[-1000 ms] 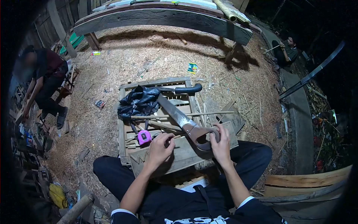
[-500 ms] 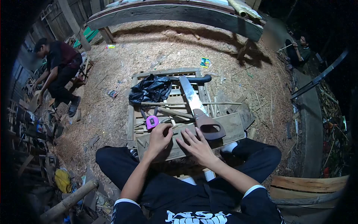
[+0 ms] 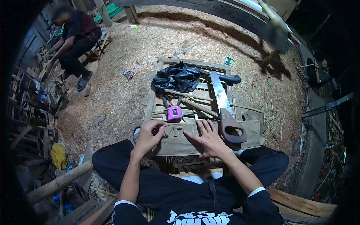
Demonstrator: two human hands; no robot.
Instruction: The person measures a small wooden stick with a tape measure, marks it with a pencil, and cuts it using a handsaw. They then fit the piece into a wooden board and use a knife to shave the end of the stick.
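Observation:
A wooden board point(image 3: 195, 145) lies across the front of a low slatted wooden stand point(image 3: 149, 107). My left hand point(image 3: 147, 139) rests at the board's left end, thumb and forefinger pinched together; whatever is between them is too small to make out. Fingers spread, my right hand point(image 3: 210, 141) lies flat on the board. Between the hands are a few small wood pieces point(image 3: 177, 131). A handsaw point(image 3: 224, 101) lies with its brown handle on the board, right of my right hand. Beyond my left hand sits a pink tape measure point(image 3: 174, 112).
Thin wooden strips point(image 3: 200, 108) and a black plastic bag point(image 3: 176, 78) lie on the stand. A dark curved handle point(image 3: 228, 79) pokes out behind the saw. One person point(image 3: 80, 41) sits at the left, another point(image 3: 318, 71) at the right. Shavings cover the ground point(image 3: 116, 86).
The camera view has turned, so the stand and tools appear farther right and lower. Both hands stay at the board; more of the small wood pieces between them shows now.

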